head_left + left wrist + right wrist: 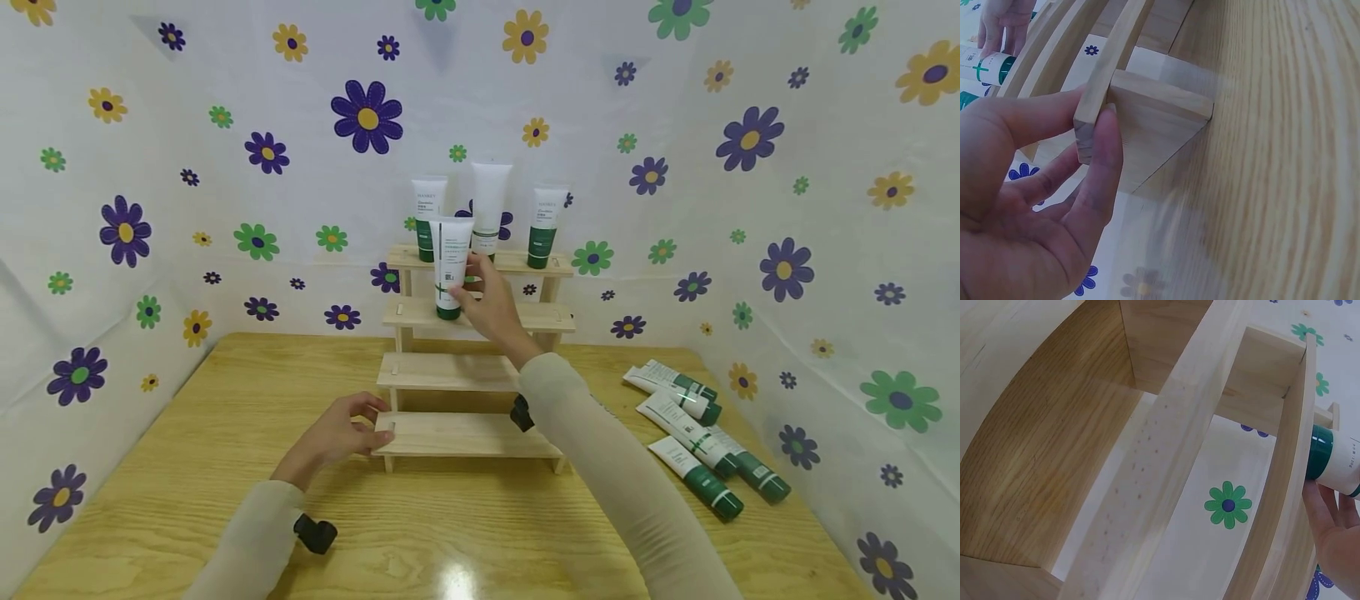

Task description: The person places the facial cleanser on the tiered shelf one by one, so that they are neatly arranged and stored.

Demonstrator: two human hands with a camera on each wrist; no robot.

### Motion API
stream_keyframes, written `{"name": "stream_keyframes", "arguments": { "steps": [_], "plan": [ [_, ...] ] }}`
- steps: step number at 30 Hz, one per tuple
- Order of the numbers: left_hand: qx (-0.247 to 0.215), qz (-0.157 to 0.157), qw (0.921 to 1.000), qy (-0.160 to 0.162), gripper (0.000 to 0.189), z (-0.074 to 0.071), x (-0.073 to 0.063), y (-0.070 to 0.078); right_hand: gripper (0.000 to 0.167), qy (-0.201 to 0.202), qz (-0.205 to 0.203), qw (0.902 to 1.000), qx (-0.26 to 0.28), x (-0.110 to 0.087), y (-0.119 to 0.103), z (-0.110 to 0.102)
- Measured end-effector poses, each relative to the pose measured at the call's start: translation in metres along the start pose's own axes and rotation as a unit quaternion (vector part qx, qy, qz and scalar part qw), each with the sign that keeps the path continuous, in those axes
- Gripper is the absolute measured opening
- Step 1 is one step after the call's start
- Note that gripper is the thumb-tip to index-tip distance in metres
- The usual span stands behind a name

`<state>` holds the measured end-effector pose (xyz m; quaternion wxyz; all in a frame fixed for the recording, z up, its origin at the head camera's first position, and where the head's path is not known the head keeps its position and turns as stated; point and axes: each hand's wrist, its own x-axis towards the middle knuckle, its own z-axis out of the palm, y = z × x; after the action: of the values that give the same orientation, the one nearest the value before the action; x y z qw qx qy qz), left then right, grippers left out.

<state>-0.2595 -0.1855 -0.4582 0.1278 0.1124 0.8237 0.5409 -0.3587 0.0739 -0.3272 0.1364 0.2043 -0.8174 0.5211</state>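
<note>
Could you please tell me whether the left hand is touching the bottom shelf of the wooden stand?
Touching: the left wrist view shows the left hand pinching the end of the bottom shelf from both sides.

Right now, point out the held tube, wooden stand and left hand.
Held tube (451, 263), head view: white body.
Wooden stand (465, 434), head view: bottom shelf's top.
Left hand (1030, 234), left wrist view: palm.

From my remote seat I see white sheeting (465, 92) behind the table and along both sides, printed with purple, green and yellow flowers (367, 119). I can make out soft creases in its left side (37, 225). The tabletop (262, 375) is yellowish with wavy wood grain (a small bright glare (456, 579) shines at my view's bottom edge).
</note>
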Motion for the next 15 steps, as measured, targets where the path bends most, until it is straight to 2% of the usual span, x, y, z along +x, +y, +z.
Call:
{"name": "stream_keyframes", "arguments": {
  "steps": [15],
  "plan": [
    [-0.008, 0.008, 0.9999, -0.009, 0.052, -0.0014, -0.001, -0.0018, 0.051, -0.007, 0.007, 0.9999, 0.002, -0.0011, 0.0003, -0.0054]
  ]
}}
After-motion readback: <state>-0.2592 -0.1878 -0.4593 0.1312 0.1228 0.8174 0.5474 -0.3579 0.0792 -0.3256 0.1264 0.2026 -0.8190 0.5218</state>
